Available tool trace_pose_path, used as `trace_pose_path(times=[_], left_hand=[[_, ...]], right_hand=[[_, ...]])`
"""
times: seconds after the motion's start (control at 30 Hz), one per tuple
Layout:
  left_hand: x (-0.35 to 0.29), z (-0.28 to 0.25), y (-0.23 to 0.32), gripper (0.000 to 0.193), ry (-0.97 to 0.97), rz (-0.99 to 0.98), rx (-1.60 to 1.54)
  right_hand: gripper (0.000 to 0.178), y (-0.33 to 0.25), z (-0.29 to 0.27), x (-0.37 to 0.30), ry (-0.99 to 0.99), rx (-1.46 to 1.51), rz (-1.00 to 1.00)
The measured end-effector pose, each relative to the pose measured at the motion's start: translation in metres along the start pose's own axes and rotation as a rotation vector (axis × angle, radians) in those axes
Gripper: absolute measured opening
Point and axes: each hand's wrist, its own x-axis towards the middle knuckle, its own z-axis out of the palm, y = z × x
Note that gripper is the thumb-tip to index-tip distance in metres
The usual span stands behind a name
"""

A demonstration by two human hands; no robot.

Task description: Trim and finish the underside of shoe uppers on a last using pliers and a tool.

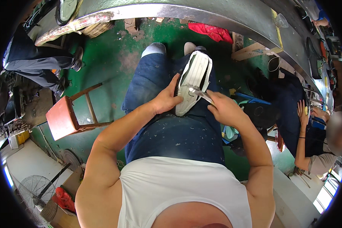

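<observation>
Two bare hands at work, both occupied. Left hand [165, 100] grips the left edge of a white, elongated shoe piece with its underside up [193, 70] — thumb on the near part of the upturned face, index finger stretched along the side. Right hand [225, 108] is curled round the handle of a silver metal hand tool with a thick head [201, 93], fingers closed, knuckles up; the tool slants over the shoe piece from the right, head above its middle. Shoe piece sits over the person's lap, on dark blue, lint-flecked trousers [145, 85], narrow length pointing away from the body.

Writing: the long bundle in pale, red-marked wrapping [74, 27] at upper left has marks too small to make out.

Hard to see: remaining left fingers are hidden behind the shoe piece; most of the tool's handle is inside the right hand. Cannot tell whether the tool's head touches the shoe piece or how its working end stands. The curved grey metal-edged bench [201, 14] is cut off at the top. Co-worker at right is partly blurred — one hand [302, 113] on dark blue cloth, small items by the other too small to tell. Wire-cage fan [36, 187] at lower left runs into the dark rim.
</observation>
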Motion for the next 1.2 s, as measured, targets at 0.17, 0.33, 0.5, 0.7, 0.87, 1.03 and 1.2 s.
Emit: trace_pose_path(times=[0.17,0.33,0.5,0.7,0.87,1.03,1.2], left_hand=[[0.006,-0.013,-0.011,0.092,-0.087,-0.036,-0.025],[0.029,0.028,0.010,0.058,0.493,-0.199,-0.356],[0.036,0.004,-0.021,0.053,0.548,0.032,0.353],[0.034,0.001,-0.007,0.048,0.425,0.410,0.711],[0.033,0.003,0.034,0.057,0.136,0.084,0.970],[0.037,-0.003,0.028,0.060,0.102,0.092,1.008],[0.036,0.003,0.046,0.061,0.014,-0.116,1.204]], right_hand=[[0.035,-0.028,-0.017,0.025,-0.036,-0.386,-0.077],[0.025,-0.010,0.020,0.024,-0.239,-0.085,0.027],[0.025,-0.011,-0.001,0.032,-0.126,-0.095,0.096],[0.019,-0.006,-0.009,0.056,-0.024,-0.248,0.154],[0.026,0.010,-0.044,0.060,-0.277,0.114,0.278],[0.028,0.032,-0.027,0.057,-0.163,-0.002,0.085],[0.034,0.018,-0.051,0.064,-0.211,0.198,0.139]])
